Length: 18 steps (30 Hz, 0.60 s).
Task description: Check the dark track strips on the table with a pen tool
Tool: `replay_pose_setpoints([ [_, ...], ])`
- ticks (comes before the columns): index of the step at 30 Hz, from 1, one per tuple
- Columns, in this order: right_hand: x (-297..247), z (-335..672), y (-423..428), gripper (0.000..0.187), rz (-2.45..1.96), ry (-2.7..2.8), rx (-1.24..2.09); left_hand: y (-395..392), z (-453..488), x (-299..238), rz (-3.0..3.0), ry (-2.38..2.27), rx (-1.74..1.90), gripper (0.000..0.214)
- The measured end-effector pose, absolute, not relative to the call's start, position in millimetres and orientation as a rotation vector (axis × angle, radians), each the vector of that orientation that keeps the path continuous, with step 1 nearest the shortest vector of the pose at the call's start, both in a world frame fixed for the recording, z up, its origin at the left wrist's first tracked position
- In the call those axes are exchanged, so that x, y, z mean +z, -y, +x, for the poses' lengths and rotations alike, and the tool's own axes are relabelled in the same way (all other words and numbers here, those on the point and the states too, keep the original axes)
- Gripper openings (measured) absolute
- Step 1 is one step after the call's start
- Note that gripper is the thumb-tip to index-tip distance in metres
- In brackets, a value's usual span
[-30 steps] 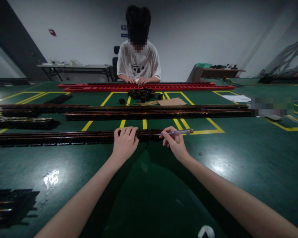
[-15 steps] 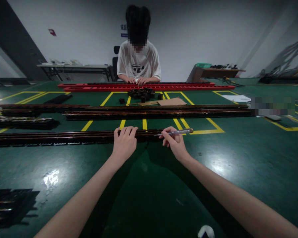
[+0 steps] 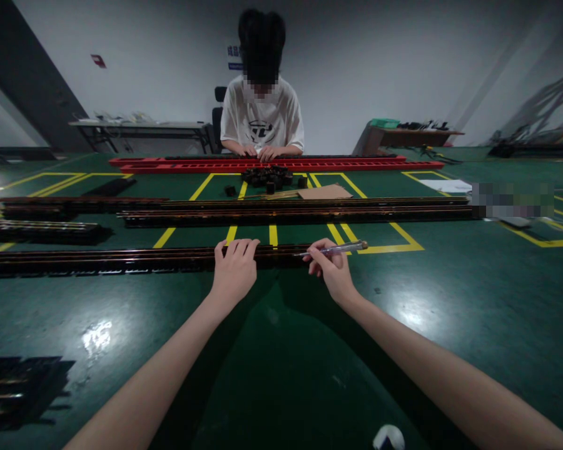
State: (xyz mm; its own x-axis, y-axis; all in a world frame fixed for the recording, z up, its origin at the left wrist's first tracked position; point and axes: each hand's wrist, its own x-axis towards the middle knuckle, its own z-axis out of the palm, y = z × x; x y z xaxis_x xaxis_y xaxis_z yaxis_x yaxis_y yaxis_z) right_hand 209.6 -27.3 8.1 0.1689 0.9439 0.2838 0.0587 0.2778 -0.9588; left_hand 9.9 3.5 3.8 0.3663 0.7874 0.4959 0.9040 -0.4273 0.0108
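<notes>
A long, dark, glossy rail (image 3: 122,258) lies crosswise on the green surface in front of me. My left hand (image 3: 236,267) rests over it near its right part, fingers bent across the top and far edge; the thumb side is partly hidden. In my right hand (image 3: 331,267) is a slim tool that looks like a screwdriver (image 3: 340,248), with a clear handle and a brownish end. It is pinched between thumb and fingers, nearly level. Its thin tip points left at the rail's right end; whether it touches is too dark to tell.
Further back lie more dark rails (image 3: 300,212), a brown cardboard piece (image 3: 326,192) and a heap of small black blocks (image 3: 268,177). Behind them, a person in a white shirt (image 3: 263,119) works at red rails (image 3: 281,167). Dark pieces (image 3: 14,390) lie at near left.
The screwdriver's handle end has risen slightly and shifted a little to the right. My left hand stays almost where it was on the rail.
</notes>
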Motion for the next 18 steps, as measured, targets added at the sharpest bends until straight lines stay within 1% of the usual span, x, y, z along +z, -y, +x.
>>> replay_pose_setpoints([
  [7,7.8,209.6,27.7,0.011,-1.109,1.166,0.809,-3.5,9.2,4.7,-2.395,1.52,-0.63,0.043],
  [18,7.4,210.5,28.4,0.012,-1.071,1.264,0.836,-3.9,8.5,5.4,-2.407,1.508,-0.624,0.043],
])
